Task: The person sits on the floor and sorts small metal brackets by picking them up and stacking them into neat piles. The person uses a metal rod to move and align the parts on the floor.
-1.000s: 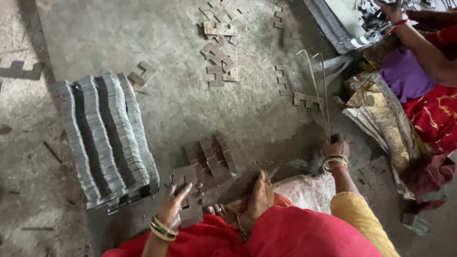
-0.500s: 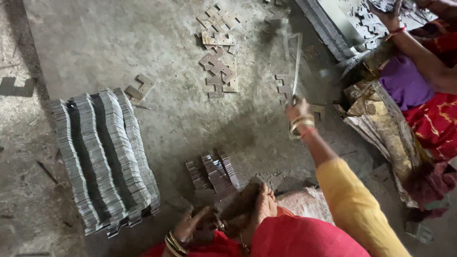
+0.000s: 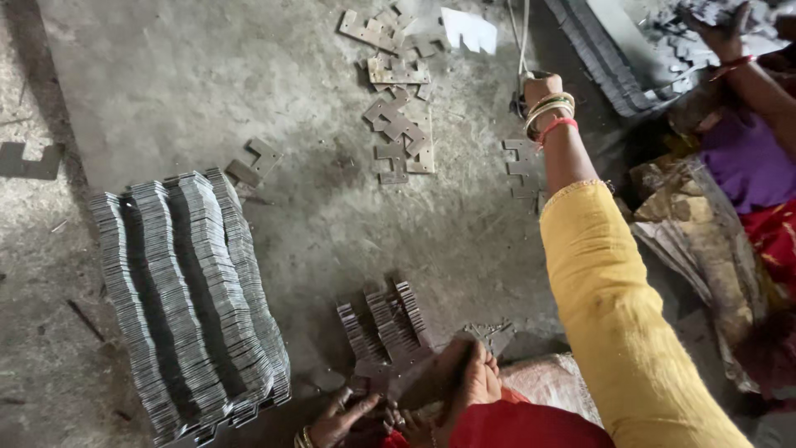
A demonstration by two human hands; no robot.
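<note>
grey concrete floor (image 3: 249, 75): right hand (image 3: 541, 90) stretched far out, clenched around thin metal rods (image 3: 522, 33); left hand (image 3: 344, 415) rests half-curled beside the small plate stack (image 3: 385, 328), grasping nothing visible.

Thin metal rods (image 3: 522, 33) upright in right hand (image 3: 541, 90).

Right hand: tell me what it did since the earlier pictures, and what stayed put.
The right hand, gripping thin metal rods, swung from beside the knee out across the floor toward the scattered metal pieces. The left hand drew back below the small stack. The big stack stayed put.
</note>
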